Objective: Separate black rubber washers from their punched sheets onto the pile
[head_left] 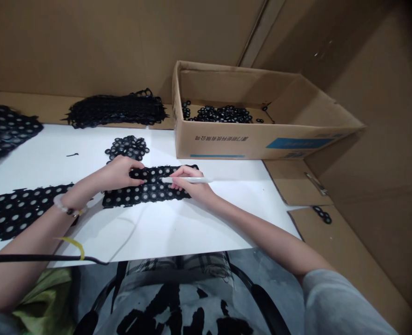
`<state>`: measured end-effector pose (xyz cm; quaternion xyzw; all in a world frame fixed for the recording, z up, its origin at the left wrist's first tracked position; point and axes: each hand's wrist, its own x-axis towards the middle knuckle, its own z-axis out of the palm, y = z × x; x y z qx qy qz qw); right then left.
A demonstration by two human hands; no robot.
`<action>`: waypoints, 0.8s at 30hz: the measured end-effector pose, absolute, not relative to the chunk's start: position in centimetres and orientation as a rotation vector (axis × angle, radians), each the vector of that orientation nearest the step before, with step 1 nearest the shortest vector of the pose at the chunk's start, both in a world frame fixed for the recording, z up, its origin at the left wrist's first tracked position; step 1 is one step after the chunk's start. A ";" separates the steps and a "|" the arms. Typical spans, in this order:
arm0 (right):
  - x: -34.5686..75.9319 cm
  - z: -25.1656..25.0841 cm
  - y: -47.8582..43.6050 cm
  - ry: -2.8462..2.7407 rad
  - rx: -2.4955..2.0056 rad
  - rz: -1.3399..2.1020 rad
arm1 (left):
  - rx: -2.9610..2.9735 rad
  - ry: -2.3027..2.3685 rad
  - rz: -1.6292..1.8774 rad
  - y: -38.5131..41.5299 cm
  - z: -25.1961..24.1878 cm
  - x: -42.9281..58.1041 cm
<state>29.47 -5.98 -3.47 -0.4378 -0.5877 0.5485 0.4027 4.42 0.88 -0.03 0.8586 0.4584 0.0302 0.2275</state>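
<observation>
- Left hand (119, 173) open, fingers pressing the black perforated sheet (150, 190) flat; sheet centred on the white board (199, 228);
- right hand (188, 179) clamped on a white marker (201, 179), held low across the sheet;

Left hand (119, 173) lying palm-down, fingers spread; right hand (189, 180) curled, fingers pinched together.

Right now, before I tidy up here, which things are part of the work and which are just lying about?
In use: left hand on the black ring sheet; right hand holding a white pen.

Lying about: cardboard box with loose rings; stack of black sheets; small ring pile; black cable.
</observation>
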 end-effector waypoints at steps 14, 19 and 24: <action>29.3 -3.7 -6.0 -1.546 -1.130 1.313 | 2.393 1.189 0.101 -0.6 -0.4 6.5; 29.2 -3.3 -6.2 -1.583 -1.147 1.292 | 2.286 1.231 0.066 -0.3 -0.2 6.0; 29.1 -3.3 -6.3 -1.591 -1.149 1.266 | 2.376 1.217 0.097 -0.4 -0.3 6.2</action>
